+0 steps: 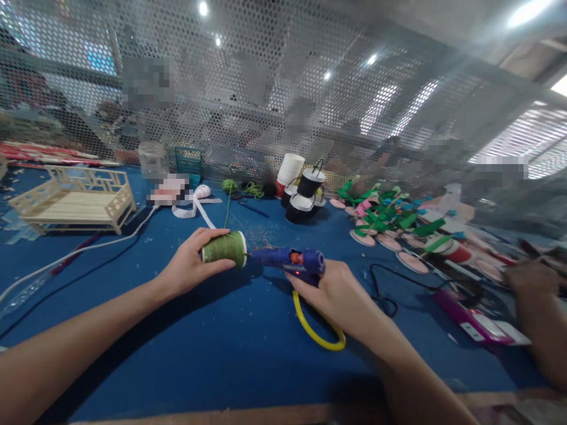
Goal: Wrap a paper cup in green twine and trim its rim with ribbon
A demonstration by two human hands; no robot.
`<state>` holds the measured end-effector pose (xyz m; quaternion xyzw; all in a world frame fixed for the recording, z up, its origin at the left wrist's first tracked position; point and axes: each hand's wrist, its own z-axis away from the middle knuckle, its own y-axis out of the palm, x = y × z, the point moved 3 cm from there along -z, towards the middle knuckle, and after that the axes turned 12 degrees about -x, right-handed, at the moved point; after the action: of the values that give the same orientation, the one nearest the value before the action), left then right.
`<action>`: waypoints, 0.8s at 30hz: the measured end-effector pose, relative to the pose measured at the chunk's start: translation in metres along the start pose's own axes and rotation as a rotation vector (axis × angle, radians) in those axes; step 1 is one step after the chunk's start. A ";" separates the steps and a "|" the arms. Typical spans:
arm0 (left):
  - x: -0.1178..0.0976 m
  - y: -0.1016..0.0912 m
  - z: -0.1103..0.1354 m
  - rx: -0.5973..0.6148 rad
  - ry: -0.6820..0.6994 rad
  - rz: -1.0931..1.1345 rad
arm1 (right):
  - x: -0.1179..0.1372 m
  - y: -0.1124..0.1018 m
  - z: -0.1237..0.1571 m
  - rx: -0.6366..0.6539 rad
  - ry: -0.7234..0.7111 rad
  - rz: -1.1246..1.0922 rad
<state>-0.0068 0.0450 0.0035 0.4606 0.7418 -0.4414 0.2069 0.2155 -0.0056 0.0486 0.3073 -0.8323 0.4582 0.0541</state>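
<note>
My left hand (195, 262) is wrapped round a paper cup covered in green yarn (224, 249), lying on its side with its white rim to the right. A strand of green yarn (228, 211) runs up from the cup to a green yarn ball (229, 186). In my right hand (339, 292) is a blue glue gun (292, 260), its nozzle pointing left at the cup's rim end. Whether nozzle and cup touch, I cannot tell. A yellow ring-shaped tube (316, 336) curves below the right hand.
A small wooden bed model (73, 200) stands left, near a white cable (133, 233). Behind are white ribbon (195, 208), black-wrapped cups (301, 206) and stacked white cups (290, 168). At right lie green-leaved crafts (385, 218), a purple power strip (473, 321) and another person's hand (531, 277).
</note>
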 end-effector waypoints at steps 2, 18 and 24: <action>0.001 0.000 0.000 0.005 -0.007 -0.004 | -0.001 0.000 0.000 0.002 0.002 -0.001; -0.009 0.001 0.008 0.073 0.335 -0.047 | -0.013 -0.004 -0.013 0.041 0.531 -0.287; -0.008 0.002 0.010 0.081 0.341 -0.086 | -0.055 0.005 -0.037 -0.091 0.567 -0.146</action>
<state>-0.0021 0.0326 0.0029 0.5044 0.7668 -0.3950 0.0404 0.2497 0.0514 0.0461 0.2235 -0.7794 0.4827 0.3310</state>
